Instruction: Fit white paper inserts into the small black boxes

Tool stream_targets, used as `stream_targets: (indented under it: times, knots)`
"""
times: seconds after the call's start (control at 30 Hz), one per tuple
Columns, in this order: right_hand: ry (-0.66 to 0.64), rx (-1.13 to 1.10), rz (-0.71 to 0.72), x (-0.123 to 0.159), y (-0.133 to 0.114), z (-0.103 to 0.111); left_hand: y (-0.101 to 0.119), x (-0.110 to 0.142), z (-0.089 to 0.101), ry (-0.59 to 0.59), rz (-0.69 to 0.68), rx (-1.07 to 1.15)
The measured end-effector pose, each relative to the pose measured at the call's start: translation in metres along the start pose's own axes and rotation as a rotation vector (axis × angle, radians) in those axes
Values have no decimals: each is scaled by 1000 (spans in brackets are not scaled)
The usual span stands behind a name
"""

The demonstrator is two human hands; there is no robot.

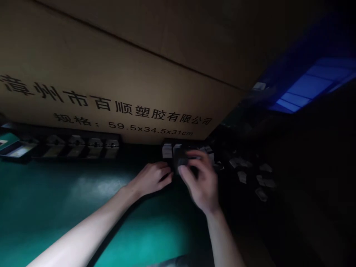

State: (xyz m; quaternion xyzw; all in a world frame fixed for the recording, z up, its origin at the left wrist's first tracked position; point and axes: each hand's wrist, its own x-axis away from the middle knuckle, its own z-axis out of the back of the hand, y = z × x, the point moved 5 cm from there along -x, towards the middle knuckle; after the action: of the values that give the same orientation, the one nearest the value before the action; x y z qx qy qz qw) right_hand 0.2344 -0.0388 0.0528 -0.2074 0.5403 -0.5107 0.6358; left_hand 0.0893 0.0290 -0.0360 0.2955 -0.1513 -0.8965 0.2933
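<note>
My right hand (202, 180) has its thumb and fingers closed around a small dark box-like piece (181, 159), smeared by motion and too dim to name more exactly. My left hand (155, 178) is just left of that piece, its fingers curled together over the green tabletop; what they hold, if anything, is hidden. Beyond my hands, small white pieces (167, 151) stand upright in a dark holder against the carton. More loose pale pieces (242, 177) lie scattered in the dark to the right of my right hand.
A large cardboard carton (125, 89) with black printing walls off the back. Along its foot on the left runs a row of dark open cases (75, 146). The green table (69, 200) spreads in front. A blue glossy surface (308, 85) shows at upper right; the far right is very dark.
</note>
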Motion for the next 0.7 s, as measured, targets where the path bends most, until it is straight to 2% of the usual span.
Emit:
stream_targets:
  times: [0.07,0.1,0.17,0.23,0.3,0.4,0.47,0.6,0.7]
  knots:
    - [247,-290,-256,23,42,52,3,-1,2,-40,-22,-21]
    - [381,-431,-341,35,64,76,4,-1,2,-54,-28,-37]
    - [671,-639,-371,58,101,120,5,-2,4,-60,-30,-55]
    - [794,-776,-335,73,128,153,5,-3,5,-59,-28,-53]
    - [802,-790,-318,81,146,178,5,-3,6,-63,-22,-40]
    - [774,-716,-328,83,161,202,4,-4,6,-78,-15,-23]
    - [816,-695,-328,83,166,211,3,-5,6,-88,-8,-7]
    - [933,-781,-347,81,170,216,-1,-4,4,-102,13,12]
    - [918,-860,-321,82,166,214,-2,-4,4,-91,15,7]
